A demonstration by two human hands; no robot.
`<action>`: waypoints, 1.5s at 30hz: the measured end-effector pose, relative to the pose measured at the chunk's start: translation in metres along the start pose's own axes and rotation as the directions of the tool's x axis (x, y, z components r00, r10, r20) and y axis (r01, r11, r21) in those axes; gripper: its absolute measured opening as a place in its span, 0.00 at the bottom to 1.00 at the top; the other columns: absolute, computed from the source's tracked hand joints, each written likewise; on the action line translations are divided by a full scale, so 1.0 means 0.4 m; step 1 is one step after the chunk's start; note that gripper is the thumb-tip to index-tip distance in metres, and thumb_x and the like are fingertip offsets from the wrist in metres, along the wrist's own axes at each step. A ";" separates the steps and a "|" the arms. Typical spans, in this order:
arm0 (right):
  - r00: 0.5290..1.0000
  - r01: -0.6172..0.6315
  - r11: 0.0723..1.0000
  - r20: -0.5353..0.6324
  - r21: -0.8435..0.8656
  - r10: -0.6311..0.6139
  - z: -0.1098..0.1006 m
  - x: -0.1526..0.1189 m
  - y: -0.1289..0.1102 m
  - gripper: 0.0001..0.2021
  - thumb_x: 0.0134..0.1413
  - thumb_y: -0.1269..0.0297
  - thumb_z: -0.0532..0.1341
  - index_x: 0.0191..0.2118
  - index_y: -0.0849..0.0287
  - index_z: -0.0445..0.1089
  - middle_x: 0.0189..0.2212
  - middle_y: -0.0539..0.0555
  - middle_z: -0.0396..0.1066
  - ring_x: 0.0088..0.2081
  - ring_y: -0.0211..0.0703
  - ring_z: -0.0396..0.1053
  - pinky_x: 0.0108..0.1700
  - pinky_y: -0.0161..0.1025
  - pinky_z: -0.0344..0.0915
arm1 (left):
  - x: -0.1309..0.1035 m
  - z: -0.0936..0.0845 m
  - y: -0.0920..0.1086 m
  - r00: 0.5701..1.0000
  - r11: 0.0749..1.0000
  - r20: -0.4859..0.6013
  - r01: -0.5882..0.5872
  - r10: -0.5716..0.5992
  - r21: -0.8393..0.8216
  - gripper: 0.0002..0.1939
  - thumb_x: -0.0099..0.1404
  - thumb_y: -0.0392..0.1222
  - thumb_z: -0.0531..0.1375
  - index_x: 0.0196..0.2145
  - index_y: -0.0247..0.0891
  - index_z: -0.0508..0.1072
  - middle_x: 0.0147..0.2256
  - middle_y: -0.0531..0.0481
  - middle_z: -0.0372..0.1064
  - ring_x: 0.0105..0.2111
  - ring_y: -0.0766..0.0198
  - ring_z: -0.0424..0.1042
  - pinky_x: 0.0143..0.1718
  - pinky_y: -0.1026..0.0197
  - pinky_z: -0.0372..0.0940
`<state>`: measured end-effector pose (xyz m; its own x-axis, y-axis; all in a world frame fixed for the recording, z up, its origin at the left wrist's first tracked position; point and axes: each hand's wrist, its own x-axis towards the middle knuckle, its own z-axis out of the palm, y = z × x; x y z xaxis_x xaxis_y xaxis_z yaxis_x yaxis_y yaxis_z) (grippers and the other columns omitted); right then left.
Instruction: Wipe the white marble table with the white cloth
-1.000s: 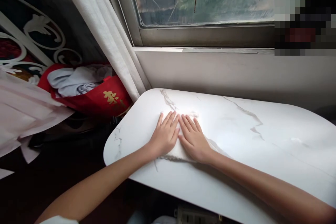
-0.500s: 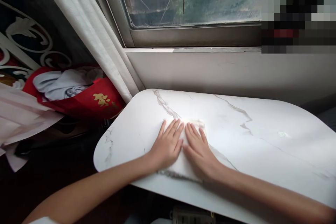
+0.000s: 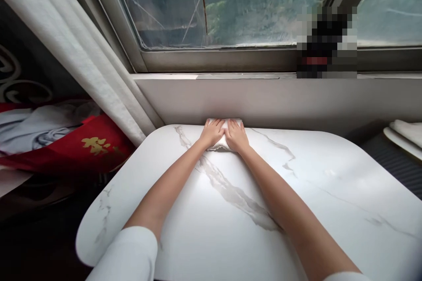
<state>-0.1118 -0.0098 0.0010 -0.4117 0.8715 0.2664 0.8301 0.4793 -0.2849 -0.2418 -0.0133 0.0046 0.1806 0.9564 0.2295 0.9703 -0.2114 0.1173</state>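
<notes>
A white cloth (image 3: 220, 144) lies at the far edge of a white marble-patterned table (image 3: 198, 202), close against the wall below the window. Flat on its left part rests my left hand (image 3: 212, 132), fingers stretched toward the wall. My right hand (image 3: 236, 134) presses the cloth's right part in the same way, the two thumbs almost meeting. Both arms reach far forward over the tabletop. Much of the cloth is hidden beneath the palms, and its near edge looks crumpled.
A window frame (image 3: 224, 60) runs above the table, with a white curtain (image 3: 75, 48) at its left. Left of the table is a red bag (image 3: 75, 149) with grey fabric in it. A dark ribbed surface (image 3: 389, 158) stands at the right, holding something white (image 3: 407, 134).
Both hands have slid forward with the cloth, from the middle of the table to its far edge by the wall. The camera view has shifted right.
</notes>
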 end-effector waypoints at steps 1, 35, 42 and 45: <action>1.000 0.012 1.000 -0.008 -0.007 -0.012 0.000 -0.001 0.004 0.27 0.62 0.66 0.40 0.63 0.79 0.47 0.63 0.66 0.49 0.64 0.48 0.43 0.63 0.48 0.33 | 0.002 0.004 0.000 1.000 1.000 -0.009 -0.004 0.004 -0.005 0.22 0.69 0.40 0.43 0.59 0.38 0.57 0.61 0.44 0.53 0.61 0.59 0.50 0.61 0.46 0.39; 0.985 0.039 0.996 0.166 0.080 -0.052 -0.187 -0.626 0.022 0.29 0.64 0.57 0.43 0.67 0.58 0.36 0.67 0.55 0.30 0.65 0.50 0.30 0.62 0.53 0.47 | -0.505 -0.113 0.354 0.961 0.946 0.179 -0.155 0.211 -0.285 0.27 0.70 0.43 0.44 0.64 0.37 0.47 0.65 0.46 0.39 0.64 0.57 0.37 0.63 0.45 0.35; 0.999 0.043 0.998 0.017 -0.053 -0.043 -0.116 -0.280 0.136 0.26 0.60 0.66 0.43 0.62 0.69 0.53 0.63 0.62 0.49 0.64 0.50 0.43 0.63 0.50 0.44 | -0.188 -0.007 0.300 0.998 0.994 0.015 -0.055 0.057 -0.100 0.25 0.70 0.41 0.42 0.62 0.35 0.53 0.64 0.46 0.46 0.64 0.58 0.42 0.63 0.47 0.36; 0.999 0.031 0.994 -0.021 -0.109 -0.034 -0.100 -0.176 0.195 0.26 0.59 0.67 0.43 0.61 0.71 0.55 0.62 0.64 0.52 0.63 0.50 0.47 0.62 0.49 0.46 | -0.070 0.017 0.285 0.999 0.997 0.010 -0.052 0.053 -0.064 0.24 0.69 0.41 0.42 0.62 0.35 0.54 0.63 0.45 0.47 0.63 0.58 0.44 0.63 0.48 0.37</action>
<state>-0.0031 -0.0381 -0.0032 -0.4315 0.8525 0.2948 0.8529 0.4920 -0.1744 -0.1352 -0.0628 0.0048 0.2330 0.9459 0.2260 0.9475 -0.2731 0.1665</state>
